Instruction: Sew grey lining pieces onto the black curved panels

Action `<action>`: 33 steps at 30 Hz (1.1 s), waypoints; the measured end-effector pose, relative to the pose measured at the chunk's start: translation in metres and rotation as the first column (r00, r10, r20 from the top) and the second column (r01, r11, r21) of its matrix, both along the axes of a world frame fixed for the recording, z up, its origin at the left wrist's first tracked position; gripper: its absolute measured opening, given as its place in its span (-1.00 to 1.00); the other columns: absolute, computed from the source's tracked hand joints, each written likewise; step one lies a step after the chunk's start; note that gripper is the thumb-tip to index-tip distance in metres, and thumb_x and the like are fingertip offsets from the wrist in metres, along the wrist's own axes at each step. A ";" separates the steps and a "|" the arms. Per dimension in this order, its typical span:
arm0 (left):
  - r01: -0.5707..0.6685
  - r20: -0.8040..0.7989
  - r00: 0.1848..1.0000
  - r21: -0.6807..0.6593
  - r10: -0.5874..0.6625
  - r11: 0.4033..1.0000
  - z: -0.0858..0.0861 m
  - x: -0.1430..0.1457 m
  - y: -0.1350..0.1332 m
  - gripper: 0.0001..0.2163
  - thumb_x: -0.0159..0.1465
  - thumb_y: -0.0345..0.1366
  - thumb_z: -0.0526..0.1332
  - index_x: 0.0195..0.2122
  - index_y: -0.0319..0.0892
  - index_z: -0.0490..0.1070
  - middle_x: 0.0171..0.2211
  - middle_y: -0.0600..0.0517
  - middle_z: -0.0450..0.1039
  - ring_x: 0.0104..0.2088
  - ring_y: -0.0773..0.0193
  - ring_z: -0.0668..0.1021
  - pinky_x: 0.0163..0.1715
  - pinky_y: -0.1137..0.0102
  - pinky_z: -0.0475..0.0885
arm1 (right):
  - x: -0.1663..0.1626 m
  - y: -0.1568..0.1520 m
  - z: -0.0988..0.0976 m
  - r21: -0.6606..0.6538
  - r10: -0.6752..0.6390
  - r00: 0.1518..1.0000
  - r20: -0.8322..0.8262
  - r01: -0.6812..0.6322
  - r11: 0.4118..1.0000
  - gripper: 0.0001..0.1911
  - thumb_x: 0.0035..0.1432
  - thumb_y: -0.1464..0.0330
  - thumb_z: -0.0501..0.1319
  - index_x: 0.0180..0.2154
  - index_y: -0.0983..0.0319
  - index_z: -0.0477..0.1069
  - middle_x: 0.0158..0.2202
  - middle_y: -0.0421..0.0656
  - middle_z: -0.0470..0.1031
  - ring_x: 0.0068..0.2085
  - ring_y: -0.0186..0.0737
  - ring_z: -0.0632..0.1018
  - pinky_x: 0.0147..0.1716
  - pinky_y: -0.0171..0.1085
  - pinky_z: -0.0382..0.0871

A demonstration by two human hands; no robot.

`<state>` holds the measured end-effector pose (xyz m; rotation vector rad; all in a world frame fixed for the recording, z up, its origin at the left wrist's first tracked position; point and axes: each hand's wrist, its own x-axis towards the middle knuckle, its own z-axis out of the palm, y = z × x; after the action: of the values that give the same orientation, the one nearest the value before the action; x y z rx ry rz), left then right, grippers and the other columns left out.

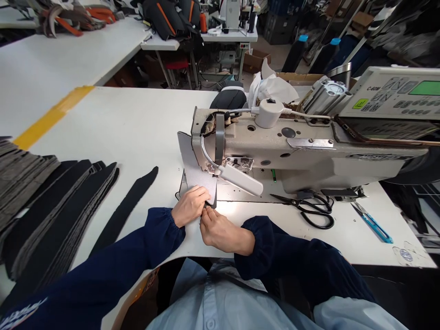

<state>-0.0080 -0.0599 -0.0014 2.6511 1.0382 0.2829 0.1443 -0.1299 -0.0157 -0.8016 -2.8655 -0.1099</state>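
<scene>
A long grey fabric piece [194, 160] with a dark edge lies under the head of the sewing machine [261, 142], near its needle area. My left hand [191, 205] rests on its near end, fingers bent and closed at the corner. Just to the right and nearer to me, my right hand [220, 229] pinches the dark edge of the same piece. The fingertips of both hands almost meet there. A white lamp [241, 180] on a bendy metal neck lights the spot. The needle itself is hidden behind the machine head and lamp.
Stacks of black fabric pieces [58, 206] lie at the left, with a single black strip [129, 206] beside them. Black scissors [305, 206] and blue-handled thread snips [373, 222] lie on the right. A control panel [395, 94] stands behind the machine. Yellow tape [55, 114] crosses the table.
</scene>
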 end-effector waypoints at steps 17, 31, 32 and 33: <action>0.028 0.005 1.000 0.111 -0.028 0.993 -0.012 0.004 0.046 -0.73 0.29 -0.51 0.04 -0.20 -0.22 0.55 -0.26 -0.04 0.49 -0.17 0.25 0.45 -0.08 0.39 0.41 | -0.005 0.040 -0.032 0.012 -0.209 0.973 -0.095 0.211 0.977 -0.60 0.36 0.46 -0.05 0.04 0.64 0.34 0.03 0.43 0.42 0.12 0.20 0.47 0.09 0.18 0.36; -0.027 -0.055 0.998 0.101 0.033 0.994 -0.018 0.014 0.079 -0.82 0.21 -0.54 0.12 -0.44 -0.24 0.48 -0.33 -0.04 0.51 -0.06 0.19 0.51 -0.02 0.37 0.43 | -0.001 0.049 -0.027 -0.158 -0.285 0.943 -0.173 0.259 0.953 -0.45 0.33 0.26 0.06 0.11 0.63 0.27 0.19 0.48 0.21 0.29 0.25 0.22 0.22 0.19 0.16; -0.028 -0.053 0.998 0.101 0.033 0.995 -0.018 0.014 0.080 -0.82 0.21 -0.54 0.12 -0.44 -0.24 0.48 -0.32 -0.04 0.51 -0.06 0.18 0.50 -0.02 0.37 0.43 | -0.001 0.049 -0.028 -0.156 -0.286 0.941 -0.183 0.259 0.953 -0.46 0.32 0.26 0.06 0.11 0.62 0.27 0.19 0.48 0.21 0.29 0.25 0.22 0.22 0.19 0.16; -0.026 -0.054 0.998 0.099 0.031 0.995 -0.018 0.013 0.079 -0.82 0.21 -0.53 0.13 -0.43 -0.23 0.48 -0.31 -0.04 0.51 -0.06 0.18 0.50 -0.03 0.37 0.43 | -0.001 0.048 -0.029 -0.150 -0.285 0.939 -0.195 0.259 0.954 -0.47 0.32 0.27 0.07 0.11 0.62 0.28 0.19 0.48 0.22 0.29 0.25 0.22 0.22 0.20 0.15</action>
<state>0.0053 0.0192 -0.0198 2.7482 1.1072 0.2752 0.1430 -0.0819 -0.0445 -1.1566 -2.5646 0.1143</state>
